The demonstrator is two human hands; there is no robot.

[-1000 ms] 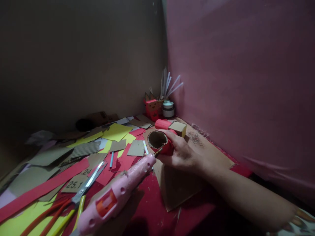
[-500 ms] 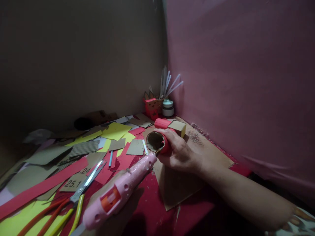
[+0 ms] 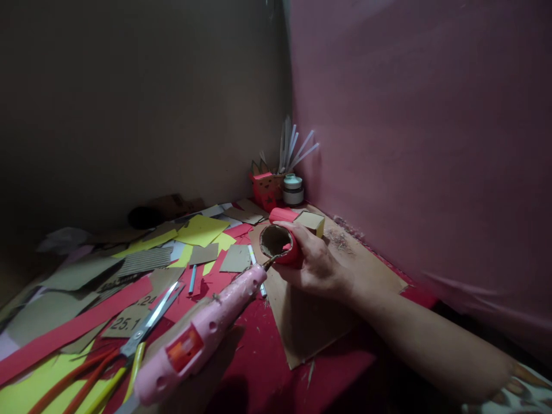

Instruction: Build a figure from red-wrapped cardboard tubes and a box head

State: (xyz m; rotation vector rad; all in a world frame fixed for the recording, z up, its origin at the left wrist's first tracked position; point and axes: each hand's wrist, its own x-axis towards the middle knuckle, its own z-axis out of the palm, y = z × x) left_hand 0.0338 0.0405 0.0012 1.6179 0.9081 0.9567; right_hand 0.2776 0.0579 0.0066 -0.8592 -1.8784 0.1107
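Observation:
My right hand [image 3: 317, 261] is wrapped round a red-covered cardboard tube [image 3: 294, 248]. The tube's open end faces me, and a bit of red shows inside its brown corrugated rim. In my left hand [image 3: 218, 353], largely hidden behind the tool, is a pink hot glue gun [image 3: 200, 333] with an orange window in its side. Its nozzle points up and right, at the lower left edge of the tube's rim; whether it touches cannot be told. Behind my right hand lie another red roll [image 3: 282, 215] and a small box-shaped cardboard piece [image 3: 311, 221].
Scissors [image 3: 146, 328] and pliers-like orange and yellow handles lie at left among paper and cardboard scraps [image 3: 202, 230]. A cardboard sheet [image 3: 310, 333] is beneath my right hand. At the back stand a red decorated box [image 3: 264, 190], a small jar [image 3: 294, 190] and glue sticks [image 3: 297, 146].
The glue gun has drawn slightly left and down along the rim. The tube has turned or tilted a little in my right hand, showing red inside its opening.

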